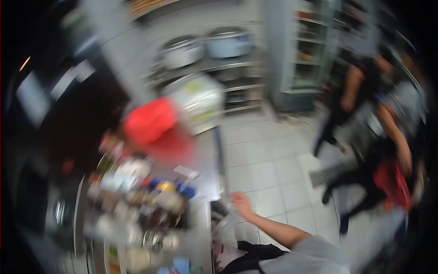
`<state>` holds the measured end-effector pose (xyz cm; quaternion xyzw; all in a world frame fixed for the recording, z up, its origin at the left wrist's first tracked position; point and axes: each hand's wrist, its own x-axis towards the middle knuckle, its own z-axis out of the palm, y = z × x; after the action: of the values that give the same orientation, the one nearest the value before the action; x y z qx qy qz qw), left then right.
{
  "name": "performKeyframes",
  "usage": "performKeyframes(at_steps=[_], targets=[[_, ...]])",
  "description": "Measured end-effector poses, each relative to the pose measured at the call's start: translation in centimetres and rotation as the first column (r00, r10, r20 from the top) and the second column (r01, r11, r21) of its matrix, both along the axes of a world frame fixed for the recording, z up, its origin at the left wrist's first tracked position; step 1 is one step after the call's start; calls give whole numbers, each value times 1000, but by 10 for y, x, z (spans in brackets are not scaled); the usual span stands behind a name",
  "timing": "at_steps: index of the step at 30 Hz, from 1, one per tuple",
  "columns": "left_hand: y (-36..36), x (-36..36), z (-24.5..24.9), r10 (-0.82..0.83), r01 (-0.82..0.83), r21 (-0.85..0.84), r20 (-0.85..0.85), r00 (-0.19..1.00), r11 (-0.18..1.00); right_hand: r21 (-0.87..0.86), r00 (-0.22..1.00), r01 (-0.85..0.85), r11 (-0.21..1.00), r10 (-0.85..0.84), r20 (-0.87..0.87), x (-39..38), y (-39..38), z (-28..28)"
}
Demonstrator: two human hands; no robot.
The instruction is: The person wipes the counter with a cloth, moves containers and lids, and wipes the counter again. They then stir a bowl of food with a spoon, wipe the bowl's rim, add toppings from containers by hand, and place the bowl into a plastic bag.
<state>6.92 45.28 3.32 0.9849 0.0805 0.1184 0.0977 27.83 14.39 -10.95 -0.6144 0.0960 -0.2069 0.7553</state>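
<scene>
My right hand (241, 204) hangs low beside the steel counter (207, 160), its forearm reaching in from the lower right under a grey sleeve. Motion blur smears its fingers, and no held object shows in it. Black cloth (258, 255), like an apron, covers part of my body below the arm. Just left of the hand runs the counter's edge, with a pale plastic bag (224, 230) beneath it. My left hand is out of the picture.
Mixed packets and containers (132, 201) crowd the counter; a bright red bag-like thing (153, 121) and a plastic-wrapped bundle (200, 100) stand behind. Two large pots (228, 43) top a metal shelf. On the right are co-workers (351, 91), one near a red cloth (392, 182), and a glass-door cabinet (310, 50).
</scene>
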Motion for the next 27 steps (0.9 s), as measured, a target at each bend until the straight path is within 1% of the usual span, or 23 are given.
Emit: performKeyframes(at_steps=[1, 2, 3, 4, 5, 6, 7, 8, 9, 11, 12, 13, 15, 17, 18, 20, 21, 23, 24, 26, 27], targets=[[1, -19, -1, 48, -48, 4, -59, 997, 999, -154, 990, -99, 983, 82, -114, -32, -10, 0], [21, -25, -43, -40, 53, -65, 186, 982, 996, -314, 979, -173, 934, 127, -162, -55, -11, 32], [12, -36, -26, 27, 12, -387, 96, 995, 922, -301, 959, -266, 916, 218, -183, -75, -5, 50], [4, -50, -12, 73, -34, -379, 89, 993, 925, -346, 918, -394, 851, 345, -198, -95, 2, 61], [-1, -68, -7, 161, -142, -402, 13, 987, 905, -393, 865, -500, 772, 458, -202, -109, 15, 71], [-3, -89, -2, 234, -235, -428, -57, 971, 873, -416, 782, -612, 673, 592, -193, -122, 35, 86], [-4, -111, 6, 323, -306, -445, -40, 946, 842, -442, 693, -691, 572, 699, -178, -134, 54, 100], [-4, -133, 10, 388, -355, -467, -27, 921, 810, -472, 606, -742, 476, 777, -170, -146, 72, 106], [-7, -160, 11, 429, -382, -491, -18, 903, 783, -586, 518, -719, 373, 850, -96, -154, 94, 109], [-6, -220, 6, 575, -493, -489, 22, 818, 720, -782, 350, -573, 245, 936, 37, -161, 152, 122], [-6, -246, 7, 625, -529, -487, 46, 779, 695, -825, 360, -509, 244, 932, 54, -162, 175, 118], [-9, -277, 7, 674, -545, -527, 73, 735, 652, -862, 380, -441, 251, 922, 74, -163, 196, 115], [-20, -337, -3, 753, -540, -612, 143, 642, 577, -941, 411, -280, 189, 910, 60, -167, 230, 134], [-37, -394, -21, 831, -638, -573, 147, 537, 514, -999, 419, -35, 41, 908, 23, -174, 250, 151], [-46, -418, -27, 852, -642, -591, 163, 498, 488, -999, 406, -12, -51, 912, -52, -175, 255, 148], [-66, -454, -31, 898, -652, -643, 138, 417, 402, -973, 392, 36, -226, 899, -194, -165, 268, 126], [-75, -469, -34, 920, -668, -653, 119, 374, 356, -979, 430, -13, -206, 882, -191, -157, 274, 114], [-87, -488, -33, 939, -648, -700, 96, 331, 300, -982, 503, -113, -149, 844, -186, -143, 293, 89], [-88, -494, -33, 946, -635, -722, 87, 311, 275, -979, 582, -175, -103, 791, -187, -143, 309, 82], [-77, -503, -35, 945, -623, -728, 104, 311, 285, -960, 719, -281, 11, 664, -203, -142, 344, 74], [-70, -504, -35, 944, -619, -731, 110, 310, 289, -975, 705, -221, 14, 694, -149, -145, 365, 70]])
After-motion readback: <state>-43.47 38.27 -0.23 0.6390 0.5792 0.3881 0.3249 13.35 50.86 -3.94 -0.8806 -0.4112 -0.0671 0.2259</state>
